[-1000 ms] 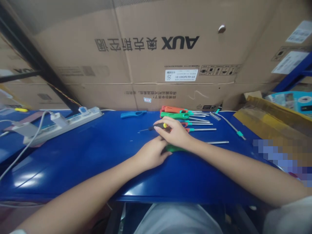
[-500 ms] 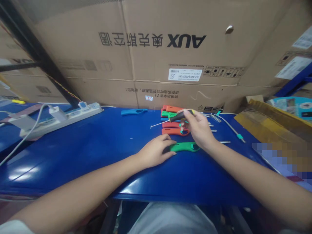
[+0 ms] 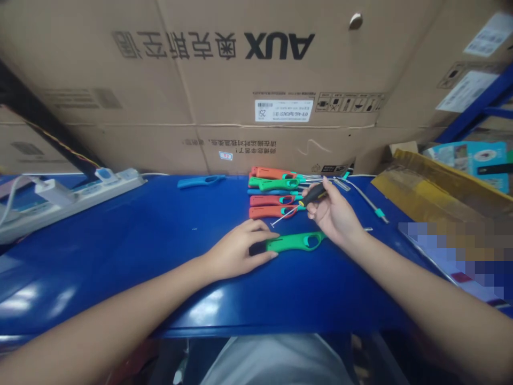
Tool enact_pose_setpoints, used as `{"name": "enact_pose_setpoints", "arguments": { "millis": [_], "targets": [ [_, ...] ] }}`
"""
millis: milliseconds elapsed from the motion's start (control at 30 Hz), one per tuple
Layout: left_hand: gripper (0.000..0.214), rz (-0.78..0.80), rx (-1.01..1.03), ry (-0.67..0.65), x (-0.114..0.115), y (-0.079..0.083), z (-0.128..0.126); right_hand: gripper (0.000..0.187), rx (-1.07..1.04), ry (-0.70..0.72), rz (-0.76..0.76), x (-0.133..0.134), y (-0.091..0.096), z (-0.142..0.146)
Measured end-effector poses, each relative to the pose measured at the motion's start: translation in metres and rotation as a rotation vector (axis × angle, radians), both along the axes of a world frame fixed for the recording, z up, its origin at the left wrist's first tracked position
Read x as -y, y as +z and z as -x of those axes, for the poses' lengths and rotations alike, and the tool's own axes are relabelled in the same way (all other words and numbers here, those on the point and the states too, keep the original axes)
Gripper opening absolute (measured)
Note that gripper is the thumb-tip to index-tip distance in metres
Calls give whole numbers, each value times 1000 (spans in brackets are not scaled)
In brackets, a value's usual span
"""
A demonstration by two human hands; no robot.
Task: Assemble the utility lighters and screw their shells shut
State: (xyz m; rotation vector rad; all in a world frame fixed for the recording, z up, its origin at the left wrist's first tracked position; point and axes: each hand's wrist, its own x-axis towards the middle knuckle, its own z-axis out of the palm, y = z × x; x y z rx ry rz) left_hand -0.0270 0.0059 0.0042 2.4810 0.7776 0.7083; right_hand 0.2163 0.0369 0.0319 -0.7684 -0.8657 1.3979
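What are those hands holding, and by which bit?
The right hand holds a screwdriver by its black handle; the left hand holds the nearest green lighter by its back end.

1. an aux air-conditioner carton (image 3: 216, 75), lettering upside down, stands behind the blue table (image 3: 140, 240).
2. a white power strip (image 3: 88, 197) lies at left, a white plug (image 3: 55, 192) in it.
3. at right, brown-taped cardboard (image 3: 436, 200); the light-blue piece (image 3: 489, 160) beyond may be printed packaging.

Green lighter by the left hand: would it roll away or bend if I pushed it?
The green lighter would probably slide rather than roll, because it lies on its side on a shiny blue table. It likely wouldn't bend much, since it looks like hard plastic.
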Motion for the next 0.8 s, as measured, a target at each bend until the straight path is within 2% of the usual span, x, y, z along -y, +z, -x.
{"name": "enact_pose_setpoints", "arguments": {
  "millis": [167,267,400,600,800],
  "targets": [
    [44,-44,49,54,2,5,1,42,13,-39,26,6,6,4],
    [39,-139,122,121,2,9,3,42,32,-54,43,8,8,6],
    [30,-237,187,95,2,13,4,41,32,-44,67,11,5,9],
    [18,-249,223,88,1,12,2,39,49,-23,82,12,-4,13],
    [7,-220,258,101,0,12,3,38,34,-36,54,12,-5,12]
  ]
}}
